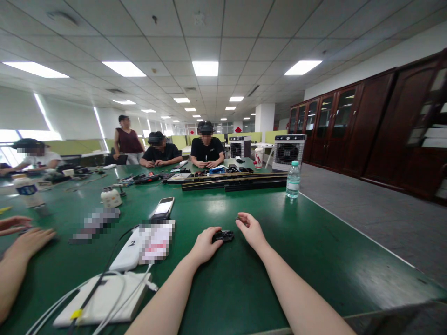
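My left hand (205, 244) is closed around one end of a small black device (226, 236) with an uneven, part-like upper face, low over the green table (314, 246). Its exact kind is too small to tell. To the right and slightly farther off, my right hand (252, 231) is held apart from the device, thumb and fingertips brought together. A tiny dark piece (238, 217) shows at those fingertips, too small to name.
Left of my arms lie a white power bank (126, 249), a white box (104, 302) with cables and a phone (163, 207). A water bottle (293, 180) stands at the right edge, beside long black rails (256, 183). A co-worker's hands (30, 237) are at far left.
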Demonstrator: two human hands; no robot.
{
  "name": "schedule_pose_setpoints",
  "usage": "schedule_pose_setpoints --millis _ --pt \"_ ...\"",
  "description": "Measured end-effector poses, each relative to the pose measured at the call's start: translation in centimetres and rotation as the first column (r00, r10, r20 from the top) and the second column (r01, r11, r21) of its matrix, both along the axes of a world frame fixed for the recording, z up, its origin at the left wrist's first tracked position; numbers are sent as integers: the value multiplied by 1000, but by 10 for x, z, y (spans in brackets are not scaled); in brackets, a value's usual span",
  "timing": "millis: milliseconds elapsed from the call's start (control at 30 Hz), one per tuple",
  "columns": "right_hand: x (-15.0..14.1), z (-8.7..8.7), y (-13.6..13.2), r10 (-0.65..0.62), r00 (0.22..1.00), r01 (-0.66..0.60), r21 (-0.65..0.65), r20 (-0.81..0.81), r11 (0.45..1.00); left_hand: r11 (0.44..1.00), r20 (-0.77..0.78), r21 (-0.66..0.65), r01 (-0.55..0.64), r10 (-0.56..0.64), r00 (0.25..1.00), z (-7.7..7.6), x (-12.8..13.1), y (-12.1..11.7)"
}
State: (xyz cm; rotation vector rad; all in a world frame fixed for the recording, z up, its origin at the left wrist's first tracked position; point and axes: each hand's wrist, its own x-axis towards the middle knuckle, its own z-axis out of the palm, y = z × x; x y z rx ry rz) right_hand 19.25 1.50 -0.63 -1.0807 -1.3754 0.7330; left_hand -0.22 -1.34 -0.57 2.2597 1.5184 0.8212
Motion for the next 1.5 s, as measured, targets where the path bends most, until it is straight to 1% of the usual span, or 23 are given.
schedule_pose_setpoints --millis 300,867,1000,1167,1367,1433,1500 --pt "4 -3 7 -41 992 40 -8 -122 999 1000 21 -18 6 -5 1000 1 0 -1" --pt "6 -3 8 -21 994 16 -44 -109 999 999 36 -45 -9 11 999 4 1 -3" --pt "6 -4 9 -14 991 7 -59 -130 998 999 27 -48 2 0 1000 4 1 -3" --pt "3 -3 7 24 993 -33 -72 -115 997 999 30 -42 9 -8 1000 5 1 -3" --pt "-1 -1 0 154 986 -159 -77 -67 984 999 23 -36 7 -6 1000 5 0 -3" --pt "-4 -1 -2 185 982 -187 -83 -36 979 999 21 -35 9 -8 1000 4 0 -2" --pt "-6 -1 -5 190 981 -187 -80 35 979 999 21 -33 11 -11 1000 3 0 -1"
